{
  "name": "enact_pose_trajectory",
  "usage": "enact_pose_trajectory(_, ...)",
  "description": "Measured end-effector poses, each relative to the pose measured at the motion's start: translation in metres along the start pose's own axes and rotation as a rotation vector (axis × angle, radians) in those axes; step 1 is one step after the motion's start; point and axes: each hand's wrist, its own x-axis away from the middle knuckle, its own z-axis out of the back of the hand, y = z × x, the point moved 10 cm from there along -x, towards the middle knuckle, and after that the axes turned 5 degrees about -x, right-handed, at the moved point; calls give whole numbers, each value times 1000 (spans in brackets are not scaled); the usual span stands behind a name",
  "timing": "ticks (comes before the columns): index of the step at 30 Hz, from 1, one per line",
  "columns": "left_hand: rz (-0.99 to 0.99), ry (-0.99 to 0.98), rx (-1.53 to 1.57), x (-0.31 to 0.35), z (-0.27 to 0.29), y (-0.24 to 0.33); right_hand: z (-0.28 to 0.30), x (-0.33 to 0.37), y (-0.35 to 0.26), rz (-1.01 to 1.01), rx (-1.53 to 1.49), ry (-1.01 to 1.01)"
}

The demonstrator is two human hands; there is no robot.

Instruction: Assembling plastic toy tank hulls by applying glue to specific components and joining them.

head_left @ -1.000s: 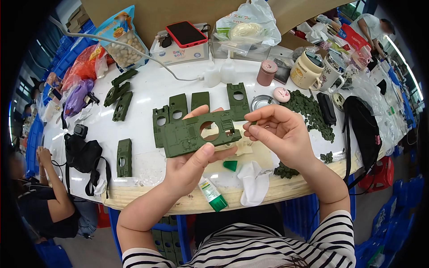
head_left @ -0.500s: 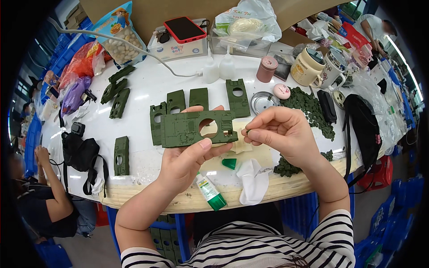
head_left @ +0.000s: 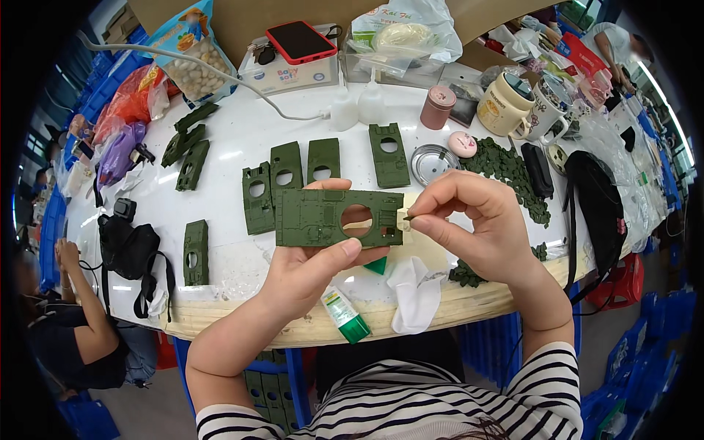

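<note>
Holding green hull (head_left: 319, 215), now shifted right.

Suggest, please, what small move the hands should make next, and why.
Perhaps the right hand should ease slightly left: it pinches a small dark piece close to the right end of the green part, which the left hand holds from below, with its round hole in view.

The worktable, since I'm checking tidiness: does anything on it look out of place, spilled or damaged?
Nothing looks plainly damaged. The small green pieces lie loose in a spread heap, which might read as spilled. A green-ended tube and a crumpled white cloth lie near the front edge of the worktable, looking somewhat out of place.
</note>
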Motion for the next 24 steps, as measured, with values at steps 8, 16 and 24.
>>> enact_pose_trajectory(8,67,-23,2,-1,-2,-3,-14,3,-17,175,246,-82)
enact_pose_trajectory(16,86,-38,-37,0,-4,-4,-19,3,-18,166,288,-108)
enact_pose_trajectory(24,94,-38,-35,-1,-4,-5,-22,4,-12,149,277,-115)
